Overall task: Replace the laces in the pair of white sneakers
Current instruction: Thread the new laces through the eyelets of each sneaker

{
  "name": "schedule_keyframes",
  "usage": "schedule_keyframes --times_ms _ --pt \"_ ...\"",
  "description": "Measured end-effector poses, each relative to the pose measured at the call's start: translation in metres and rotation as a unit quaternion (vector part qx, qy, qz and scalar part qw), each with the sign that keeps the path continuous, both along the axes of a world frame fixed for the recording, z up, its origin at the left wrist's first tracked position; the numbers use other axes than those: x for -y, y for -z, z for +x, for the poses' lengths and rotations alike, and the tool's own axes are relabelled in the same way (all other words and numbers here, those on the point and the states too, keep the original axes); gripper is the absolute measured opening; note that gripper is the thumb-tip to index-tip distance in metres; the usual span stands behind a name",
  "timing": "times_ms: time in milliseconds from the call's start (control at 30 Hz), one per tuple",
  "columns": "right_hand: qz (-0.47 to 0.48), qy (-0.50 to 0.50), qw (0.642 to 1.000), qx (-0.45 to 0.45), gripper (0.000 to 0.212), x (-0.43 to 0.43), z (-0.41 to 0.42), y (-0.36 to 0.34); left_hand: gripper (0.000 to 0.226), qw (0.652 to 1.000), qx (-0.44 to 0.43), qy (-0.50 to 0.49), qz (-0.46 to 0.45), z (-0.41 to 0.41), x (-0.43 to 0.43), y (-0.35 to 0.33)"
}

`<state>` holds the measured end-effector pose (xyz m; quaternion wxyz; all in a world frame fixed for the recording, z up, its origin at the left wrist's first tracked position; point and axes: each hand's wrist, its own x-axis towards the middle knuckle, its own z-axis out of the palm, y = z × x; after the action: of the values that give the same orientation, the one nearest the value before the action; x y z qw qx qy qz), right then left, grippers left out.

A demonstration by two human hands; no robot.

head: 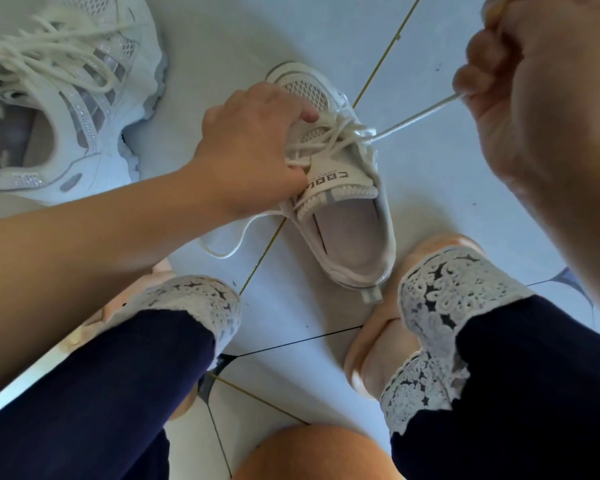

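Note:
A small white sneaker (347, 216) stands on the tiled floor between my feet, toe pointing away from me. My left hand (253, 147) grips its left side and tongue, fingers curled over the laced part. A cream lace (413, 121) runs taut from the right eyelets up to my right hand (534, 98), which pinches it raised high at the upper right. The lace's other end (236, 240) trails loose on the floor left of the shoe. A larger white sneaker (66, 98) with laces lies at the upper left.
My two legs in dark trousers with lace cuffs fill the lower frame; my feet wear pink slippers (378, 341) on either side of the small sneaker. Pale floor tiles (447, 209) with thin grout lines surround everything.

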<state>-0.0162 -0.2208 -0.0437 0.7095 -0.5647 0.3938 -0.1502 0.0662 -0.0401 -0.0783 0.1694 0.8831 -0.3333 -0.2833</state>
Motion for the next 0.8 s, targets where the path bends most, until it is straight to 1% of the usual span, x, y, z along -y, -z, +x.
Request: schedule_keyframes --times_ms 33,67,100,133,167,200,233,300,367,400,467,600,633,667,700,767,800 --pt "-0.030 -0.045 0.998 -0.025 0.028 -0.002 -0.001 0.000 0.055 1.000 0.010 0.005 -0.002 0.000 -0.001 0.000" --pt "-0.083 -0.111 0.988 -0.070 0.034 -0.005 -0.002 0.001 0.055 1.000 0.016 0.009 -0.005 -0.001 -0.001 0.000" --pt "-0.155 -0.197 0.960 -0.125 0.037 -0.008 -0.004 0.003 0.054 1.000 0.021 0.014 -0.009 -0.002 -0.001 0.000" --pt "-0.227 -0.282 0.916 -0.171 0.037 -0.012 -0.008 0.007 0.053 0.999 0.024 0.020 -0.011 -0.002 0.000 -0.001" --pt "-0.290 -0.343 0.871 -0.200 0.035 -0.016 -0.012 0.011 0.052 0.999 0.027 0.027 -0.014 -0.003 0.001 -0.001" --pt "-0.344 -0.380 0.832 -0.212 0.032 -0.018 -0.015 0.015 0.050 0.999 0.031 0.035 -0.015 -0.002 0.001 -0.002" --pt "-0.384 -0.404 0.803 -0.211 0.028 -0.020 -0.017 0.017 0.049 0.998 0.039 0.044 -0.011 -0.001 0.002 -0.002" --pt "-0.430 -0.437 0.761 -0.212 0.016 -0.021 -0.018 0.021 0.049 0.997 0.049 0.060 0.008 0.004 0.001 -0.002" --pt "-0.461 -0.461 0.724 -0.224 0.015 -0.015 -0.018 0.022 0.051 0.996 0.051 0.067 0.029 0.009 -0.003 -0.004" --pt "-0.473 -0.461 0.714 -0.231 0.015 -0.010 -0.020 0.022 0.052 0.995 0.055 0.067 0.039 0.011 -0.005 -0.005" --pt "-0.508 -0.435 0.698 -0.256 0.016 0.004 -0.025 0.021 0.054 0.994 0.069 0.063 0.052 0.015 -0.012 -0.006" --pt "-0.593 -0.362 0.634 -0.340 0.020 0.036 -0.036 0.012 0.053 0.996 0.078 0.033 0.036 0.016 -0.025 -0.006" --pt "-0.596 -0.345 0.632 -0.356 0.020 0.040 -0.035 0.010 0.053 0.996 0.085 0.025 0.025 0.015 -0.027 -0.005" --pt "-0.589 -0.334 0.642 -0.358 0.020 0.040 -0.033 0.009 0.053 0.996 0.090 0.016 0.011 0.014 -0.030 -0.005" --pt "-0.571 -0.328 0.667 -0.347 0.020 0.036 -0.030 0.009 0.053 0.996 0.089 0.003 -0.003 0.012 -0.033 -0.004" --pt "-0.506 -0.342 0.732 -0.301 0.019 0.012 -0.022 0.008 0.054 0.997 0.069 -0.031 -0.022 0.008 -0.037 -0.003" --pt "-0.482 -0.362 0.751 -0.269 0.019 -0.004 -0.018 0.009 0.053 0.997 0.059 -0.048 -0.028 0.006 -0.038 -0.002"
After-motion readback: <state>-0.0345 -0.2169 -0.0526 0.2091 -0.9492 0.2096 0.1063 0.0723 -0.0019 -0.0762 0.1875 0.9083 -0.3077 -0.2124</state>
